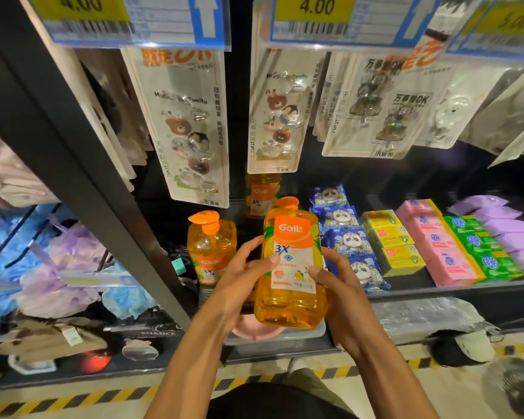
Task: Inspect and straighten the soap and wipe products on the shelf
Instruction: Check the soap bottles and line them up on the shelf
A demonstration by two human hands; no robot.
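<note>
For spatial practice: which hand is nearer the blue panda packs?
Right. The right hand sits beside the blue panda packs; the left hand grips the far side of the orange bottle.

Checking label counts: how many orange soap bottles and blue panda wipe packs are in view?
Orange soap: 3 (held bottle gripped by left hand and right hand; shelf bottle to its left; back bottle behind)
Blue panda packs: 4, in one row
Total: 7
</note>
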